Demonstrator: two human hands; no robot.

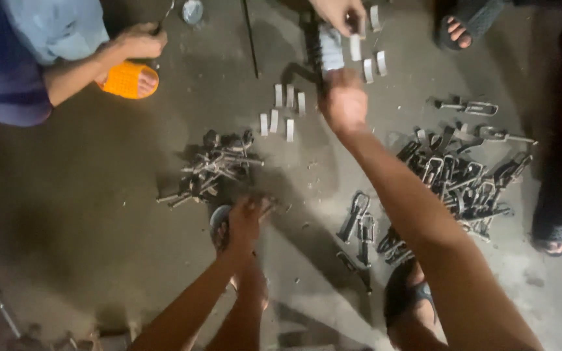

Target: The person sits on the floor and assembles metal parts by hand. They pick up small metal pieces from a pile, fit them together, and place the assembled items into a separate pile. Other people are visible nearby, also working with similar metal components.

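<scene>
The person's right hand (344, 103) reaches far forward over the concrete floor (86, 214) and is closed in a fist around the near end of a dark, ribbed bar (312, 49) that runs away from the camera; a co-worker's hand (337, 13) grips the same bar at its far end, where a pale sleeve or wrap sits on it. The left hand (247, 220) hangs low, just this side of a heap of bolts (214, 166), fingers loosely spread and apparently empty, though blur makes it hard to be sure. Small flat white plates (281, 107) lie in loose rows just left of the bar, with more (367, 55) to its right. Further right of the bar lies a large pile of metal clamp brackets (460, 179), with a few strays (359, 218) nearer the person. Another person's hand (139, 40) holds a thin tool well to the left of the bar, beside an orange sandal (127, 79). The likeliest trouble, as a judgement, is the shared grip: if either holder twists or lets go unevenly, the bar could drop onto the white plates and scatter them, or pinch fingers. Bare toes in sandals near loose hardware are also at risk.
</scene>
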